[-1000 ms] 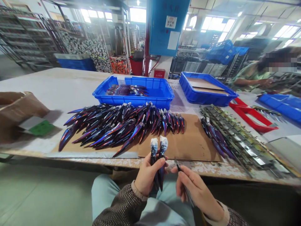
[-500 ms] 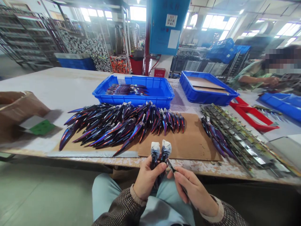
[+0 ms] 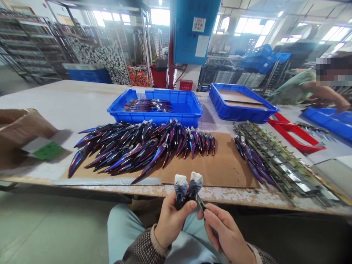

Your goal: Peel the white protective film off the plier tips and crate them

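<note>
In my left hand (image 3: 176, 216) are two glossy dark curved pieces (image 3: 180, 200), held side by side and upright, their ends wrapped in whitish tape (image 3: 196, 178). The thumb presses across them, and their lower parts are hidden by the hand. A small knife (image 3: 201, 204) is gripped in my right hand (image 3: 224, 227). Its blade tip lies close to the right piece, just under the wrapping; I cannot tell whether it touches. On the cardboard (image 3: 200, 172) beyond lies a large pile of similar horn-shaped pieces (image 3: 126, 150), shiny with blue, purple and orange.
A blue tray (image 3: 156, 118) with several pieces stands behind the pile, another blue tray (image 3: 242, 116) to its right. Metal racks (image 3: 283, 161) and red frames (image 3: 299, 139) lie at right. A cardboard box (image 3: 24, 135) is at left. A co-worker (image 3: 299, 88) sits far right.
Both my hands have come slightly lower and closer, with the two pieces and the knife still in them. At far right the co-worker's arm has reached out toward a blue tray.
</note>
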Motion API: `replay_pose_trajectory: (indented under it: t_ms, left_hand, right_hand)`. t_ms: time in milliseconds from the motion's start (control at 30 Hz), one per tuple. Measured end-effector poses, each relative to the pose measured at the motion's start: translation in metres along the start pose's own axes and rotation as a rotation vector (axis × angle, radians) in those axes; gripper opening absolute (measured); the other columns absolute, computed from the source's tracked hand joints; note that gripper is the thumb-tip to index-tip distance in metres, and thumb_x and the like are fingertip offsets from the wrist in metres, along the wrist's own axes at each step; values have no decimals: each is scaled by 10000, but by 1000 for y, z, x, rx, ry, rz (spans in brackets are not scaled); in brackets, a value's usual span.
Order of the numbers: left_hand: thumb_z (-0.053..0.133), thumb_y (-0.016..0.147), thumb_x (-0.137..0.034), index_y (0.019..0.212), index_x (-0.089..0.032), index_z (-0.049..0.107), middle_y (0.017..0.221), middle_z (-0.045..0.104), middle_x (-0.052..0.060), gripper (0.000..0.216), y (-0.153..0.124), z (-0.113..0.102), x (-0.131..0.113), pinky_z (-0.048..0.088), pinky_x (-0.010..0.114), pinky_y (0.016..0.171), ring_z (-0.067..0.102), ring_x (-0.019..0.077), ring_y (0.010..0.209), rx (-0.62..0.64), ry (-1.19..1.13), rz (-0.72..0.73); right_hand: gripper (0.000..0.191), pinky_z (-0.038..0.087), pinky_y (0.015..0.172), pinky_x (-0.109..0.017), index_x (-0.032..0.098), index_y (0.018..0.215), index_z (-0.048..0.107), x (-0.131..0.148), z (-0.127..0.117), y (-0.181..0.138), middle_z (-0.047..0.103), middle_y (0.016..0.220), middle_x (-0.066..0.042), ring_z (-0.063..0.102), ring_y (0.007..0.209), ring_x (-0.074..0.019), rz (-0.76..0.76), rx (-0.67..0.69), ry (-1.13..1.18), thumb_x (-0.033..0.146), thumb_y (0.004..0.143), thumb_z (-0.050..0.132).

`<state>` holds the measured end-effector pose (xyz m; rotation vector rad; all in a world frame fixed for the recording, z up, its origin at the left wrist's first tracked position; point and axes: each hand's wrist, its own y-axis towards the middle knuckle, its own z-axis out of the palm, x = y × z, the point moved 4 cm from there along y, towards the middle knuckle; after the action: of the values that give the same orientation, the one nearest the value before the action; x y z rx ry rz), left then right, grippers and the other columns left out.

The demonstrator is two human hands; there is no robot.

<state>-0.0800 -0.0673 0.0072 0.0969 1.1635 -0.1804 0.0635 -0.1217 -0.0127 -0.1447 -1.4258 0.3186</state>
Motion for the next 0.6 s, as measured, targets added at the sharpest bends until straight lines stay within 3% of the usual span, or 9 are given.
replay_pose_trajectory:
  t_ms: [267,600]
  left_hand:
    - [830,778,-343,985,-157,757,862,738,46,288,-11,0,4,528,267,778,637,179,792,35,2,4]
    - [791,823,-289,1008,-164,732,843,738,28,231,-17,3,-9,521,249,770,643,163,781,58,7,39]
  right_hand:
    - [510,182,366,-190,180,844,576,7,-2,-4,373,386,119,222,337,-54,-68,-11,-66,676,942,510]
    - [489,229,404,-220,173,880,615,30,-8,-1,387,414,104,261,371,-78,-146,71,-266,610,1003,433]
